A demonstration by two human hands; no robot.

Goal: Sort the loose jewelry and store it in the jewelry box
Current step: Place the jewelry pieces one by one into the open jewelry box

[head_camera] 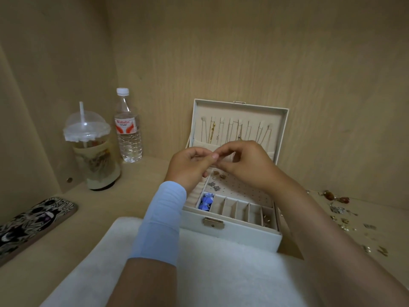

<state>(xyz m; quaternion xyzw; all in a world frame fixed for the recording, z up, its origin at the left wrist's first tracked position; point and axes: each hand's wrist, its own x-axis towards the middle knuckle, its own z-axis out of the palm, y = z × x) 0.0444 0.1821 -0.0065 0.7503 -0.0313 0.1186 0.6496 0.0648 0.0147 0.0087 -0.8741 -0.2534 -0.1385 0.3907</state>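
Note:
A white jewelry box stands open on the wooden shelf, its lid upright with several chains hanging inside. Its tray holds small silver and amber earrings on a perforated pad and blue pieces in the leftmost slot. My left hand and my right hand meet above the tray, fingertips pinched together on something too small to make out. Loose jewelry lies scattered on the shelf to the right of the box.
A white cloth lies under the box's front. A lidded cup with a straw and a water bottle stand at the back left. A patterned phone lies at the left. Wooden walls close in behind and to the left.

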